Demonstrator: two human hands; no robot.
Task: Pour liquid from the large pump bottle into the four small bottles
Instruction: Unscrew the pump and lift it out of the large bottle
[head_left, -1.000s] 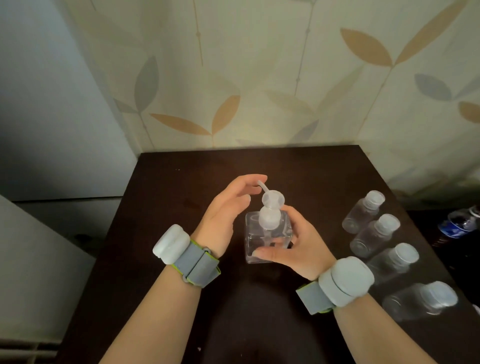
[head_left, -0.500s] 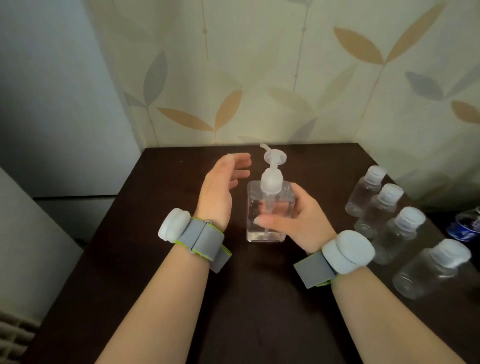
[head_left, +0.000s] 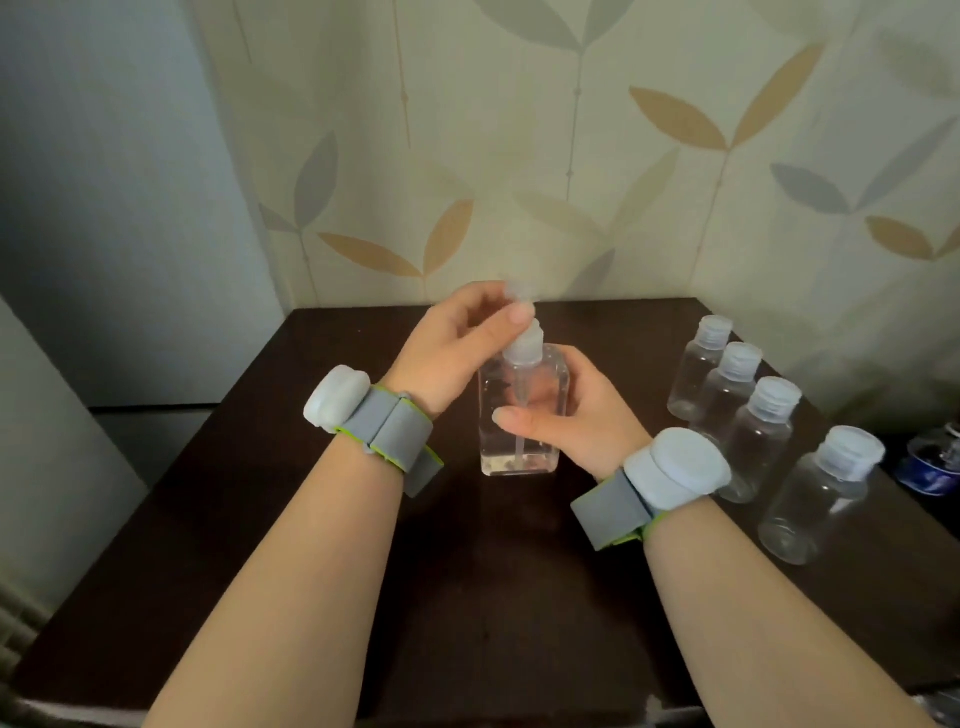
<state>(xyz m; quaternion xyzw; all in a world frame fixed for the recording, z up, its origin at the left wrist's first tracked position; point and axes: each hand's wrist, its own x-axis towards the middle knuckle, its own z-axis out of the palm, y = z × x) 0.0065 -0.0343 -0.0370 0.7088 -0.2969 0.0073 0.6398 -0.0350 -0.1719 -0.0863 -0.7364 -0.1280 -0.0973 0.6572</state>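
Dark table (head_left: 467, 597): right hand (head_left: 576, 415) grips nearly empty pump bottle (head_left: 519, 415), left hand (head_left: 457, 343) fingers pinching pump head (head_left: 519, 292).

There is 1 view, from a camera worn on the person's head. It looks forward and down over both forearms, which enter from the bottom edge and reach toward the middle of the frame. The left hand (head_left: 457, 338) and right hand (head_left: 576, 415) meet near the centre, close to the lens, so they and the pump bottle (head_left: 522, 410) appear large. The dark counter (head_left: 467, 597) fills the lower half, its far edge meeting a leaf-patterned wall (head_left: 571, 156) that fills the upper half. The wide angle bends lines near the edges, where the 4 small bottles (head_left: 763, 426) stand at right. With only 1 view, no overlap with another can be told.
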